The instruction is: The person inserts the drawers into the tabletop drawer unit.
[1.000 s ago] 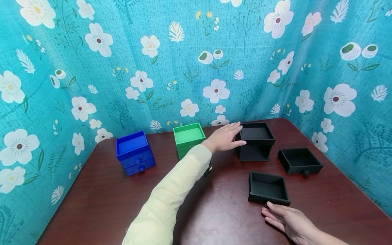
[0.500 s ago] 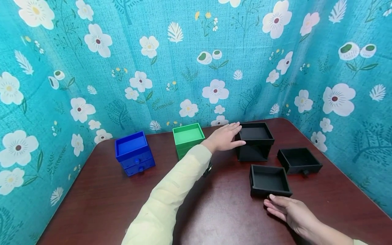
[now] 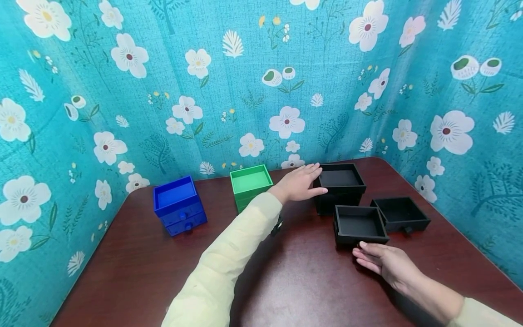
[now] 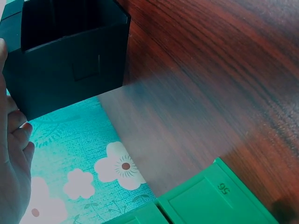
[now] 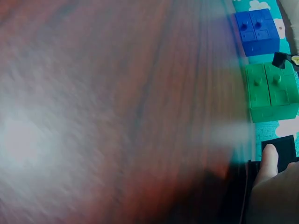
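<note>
On the right half of the table stands a black cabinet [image 3: 341, 178] with a tray top and a hollow front. My left hand [image 3: 300, 184] rests against its left side, fingers straight at the upper rim and thumb near the front. In front of the cabinet's opening is a black drawer [image 3: 360, 223], tray side up. My right hand [image 3: 388, 263] pinches this drawer at its front, where the knob is hidden by the fingertips. The thumb [image 5: 268, 163] shows in the right wrist view. A second black drawer [image 3: 400, 213] lies on the table just right of the held one.
A green cabinet [image 3: 251, 179] stands left of the black one, partly behind my left sleeve [image 3: 229, 245]. Farther left is a blue cabinet [image 3: 177, 200] with two knobbed drawers. A floral curtain [image 3: 245, 91] hangs right behind the table's back edge.
My right hand has moved the held drawer away from me, nearer the black cabinet, and it now overlaps the cabinet's lower front. My left hand has kept its place.
</note>
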Demonstrator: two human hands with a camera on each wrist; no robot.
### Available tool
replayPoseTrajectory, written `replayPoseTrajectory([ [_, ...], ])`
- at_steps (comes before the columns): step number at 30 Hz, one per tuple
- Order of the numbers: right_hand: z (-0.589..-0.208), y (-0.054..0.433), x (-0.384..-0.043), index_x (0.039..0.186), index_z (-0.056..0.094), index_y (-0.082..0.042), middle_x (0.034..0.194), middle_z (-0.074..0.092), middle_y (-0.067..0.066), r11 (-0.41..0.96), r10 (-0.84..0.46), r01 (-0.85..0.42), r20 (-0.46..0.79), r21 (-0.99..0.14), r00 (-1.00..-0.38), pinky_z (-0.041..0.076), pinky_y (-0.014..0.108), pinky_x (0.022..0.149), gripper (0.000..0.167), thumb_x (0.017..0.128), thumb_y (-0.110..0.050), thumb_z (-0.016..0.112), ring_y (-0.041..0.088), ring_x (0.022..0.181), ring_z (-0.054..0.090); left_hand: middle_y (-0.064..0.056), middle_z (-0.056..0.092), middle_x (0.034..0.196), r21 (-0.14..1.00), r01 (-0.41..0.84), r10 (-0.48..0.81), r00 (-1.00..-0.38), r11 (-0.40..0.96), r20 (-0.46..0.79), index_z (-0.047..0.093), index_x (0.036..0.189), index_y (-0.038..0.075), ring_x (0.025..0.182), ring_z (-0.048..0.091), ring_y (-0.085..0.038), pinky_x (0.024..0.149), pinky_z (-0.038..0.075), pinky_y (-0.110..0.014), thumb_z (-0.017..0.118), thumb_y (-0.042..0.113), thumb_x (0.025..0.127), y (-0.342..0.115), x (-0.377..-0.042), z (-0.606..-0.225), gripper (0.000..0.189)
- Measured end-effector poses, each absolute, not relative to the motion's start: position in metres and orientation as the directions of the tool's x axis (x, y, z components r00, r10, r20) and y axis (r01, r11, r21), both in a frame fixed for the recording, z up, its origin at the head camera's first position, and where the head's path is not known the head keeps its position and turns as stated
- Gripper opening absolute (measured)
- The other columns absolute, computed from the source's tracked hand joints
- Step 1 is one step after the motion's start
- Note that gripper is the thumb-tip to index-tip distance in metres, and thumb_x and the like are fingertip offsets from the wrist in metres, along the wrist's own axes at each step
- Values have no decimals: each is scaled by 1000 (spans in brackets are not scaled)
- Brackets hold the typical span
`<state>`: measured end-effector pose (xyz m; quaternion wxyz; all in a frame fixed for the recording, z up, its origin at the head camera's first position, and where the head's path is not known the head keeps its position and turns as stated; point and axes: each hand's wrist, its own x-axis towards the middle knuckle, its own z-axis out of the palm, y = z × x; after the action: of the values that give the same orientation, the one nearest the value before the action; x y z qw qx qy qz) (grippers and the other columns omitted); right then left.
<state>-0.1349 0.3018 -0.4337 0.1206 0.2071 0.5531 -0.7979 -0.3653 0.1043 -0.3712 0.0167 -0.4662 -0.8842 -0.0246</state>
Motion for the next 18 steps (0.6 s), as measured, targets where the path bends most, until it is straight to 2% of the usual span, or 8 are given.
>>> replayPoseTrajectory([
  [8, -426, 301, -145, 142, 28, 16, 107, 68, 15, -320, 20, 409, -438, -854, -899, 50, 42, 92, 58, 98, -8, 58, 18, 94, 69, -4, 19, 160, 41, 820, 818, -572, 571, 59, 25, 155, 12, 146, 14, -15, 116, 9, -26, 38, 63, 97, 104, -365, -370, 78],
  [14, -424, 300, -150, 140, 35, 14, 106, 69, 14, -320, 7, 418, -443, -850, -896, 51, 42, 91, 55, 97, -9, 61, 19, 94, 69, -4, 19, 160, 36, 818, 816, -575, 574, 56, 25, 155, 12, 146, 15, -15, 116, 10, -26, 38, 63, 97, 104, -363, -369, 78],
  [18, -423, 298, -153, 140, 35, 13, 106, 69, 13, -327, 4, 412, -437, -850, -899, 52, 40, 90, 57, 96, -9, 62, 18, 93, 69, -3, 18, 160, 35, 813, 812, -583, 582, 43, 25, 155, 12, 146, 14, -14, 116, 9, -25, 38, 64, 97, 105, -363, -370, 79],
])
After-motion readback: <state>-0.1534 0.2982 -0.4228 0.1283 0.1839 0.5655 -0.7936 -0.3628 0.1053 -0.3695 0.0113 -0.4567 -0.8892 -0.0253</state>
